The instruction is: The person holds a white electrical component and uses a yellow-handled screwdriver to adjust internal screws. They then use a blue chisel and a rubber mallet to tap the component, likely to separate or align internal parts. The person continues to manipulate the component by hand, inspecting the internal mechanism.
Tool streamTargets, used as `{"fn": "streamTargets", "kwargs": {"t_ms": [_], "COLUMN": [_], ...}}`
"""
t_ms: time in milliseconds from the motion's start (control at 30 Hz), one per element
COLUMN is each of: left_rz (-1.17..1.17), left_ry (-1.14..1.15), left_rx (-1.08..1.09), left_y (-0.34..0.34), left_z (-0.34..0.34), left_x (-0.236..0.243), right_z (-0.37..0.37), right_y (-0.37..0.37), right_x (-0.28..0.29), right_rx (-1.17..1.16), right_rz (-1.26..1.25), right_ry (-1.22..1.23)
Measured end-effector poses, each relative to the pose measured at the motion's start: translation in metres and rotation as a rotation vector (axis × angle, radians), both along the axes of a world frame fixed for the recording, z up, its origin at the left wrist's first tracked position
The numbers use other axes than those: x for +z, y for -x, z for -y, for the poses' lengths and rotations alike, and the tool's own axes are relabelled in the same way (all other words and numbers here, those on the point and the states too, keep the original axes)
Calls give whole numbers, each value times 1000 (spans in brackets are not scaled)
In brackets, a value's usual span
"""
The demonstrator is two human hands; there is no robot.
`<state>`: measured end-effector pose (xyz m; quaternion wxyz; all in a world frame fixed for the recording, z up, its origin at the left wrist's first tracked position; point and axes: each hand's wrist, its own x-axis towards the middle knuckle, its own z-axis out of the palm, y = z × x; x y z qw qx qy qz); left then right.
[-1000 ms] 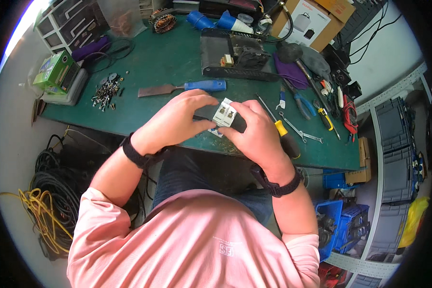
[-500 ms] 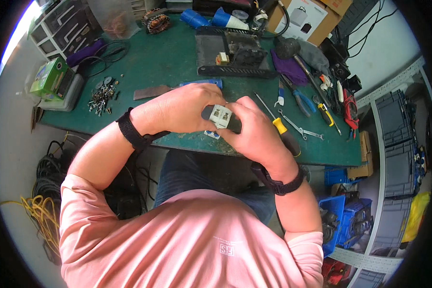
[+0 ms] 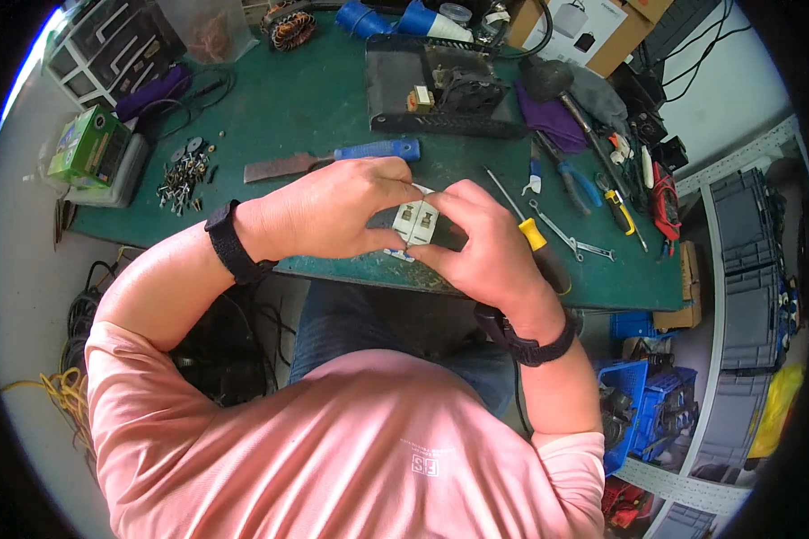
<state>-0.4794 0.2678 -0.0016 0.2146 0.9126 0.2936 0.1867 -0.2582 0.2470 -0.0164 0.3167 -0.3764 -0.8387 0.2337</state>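
While a small white electrical switch block (image 3: pixel 415 222) is gripped from both sides, the left hand (image 3: pixel 333 211) and right hand (image 3: pixel 485 242) are closed on it just above the green counter (image 3: pixel 315 108) edge, so its brass terminals are kept facing up; a blue-handled chisel (image 3: pixel 333 159) is left within reach.

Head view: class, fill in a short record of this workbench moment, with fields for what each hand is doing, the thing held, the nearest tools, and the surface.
Left hand: left hand grips the white electrical part from its left side
Right hand: right hand pinches the same part from the right
Held thing: small, white, with two metal terminals showing
Nearest tools: blue-handled chisel behind the hands; yellow-handled screwdriver at the right
Surface: green bench
Also there: pile of screws at the left
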Motion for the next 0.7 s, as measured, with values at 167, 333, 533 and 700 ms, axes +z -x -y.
{"fn": "streamTargets", "kwargs": {"t_ms": [167,333,533,700], "left_rz": [7,-1,21,30], "left_ry": [-14,0,-1,110], "left_rx": [-4,10,14,51], "left_y": [2,3,1,-1], "left_z": [-1,2,1,-2], "left_x": [-4,-4,-5,-2], "right_z": [-1,1,-6,-10], "right_y": [-2,-2,-6,-6], "right_x": [-3,-3,-5,0], "right_rx": [20,13,47,57], "right_rz": [-23,-19,-28,14], "right_ry": [-20,-2,9,25]}}
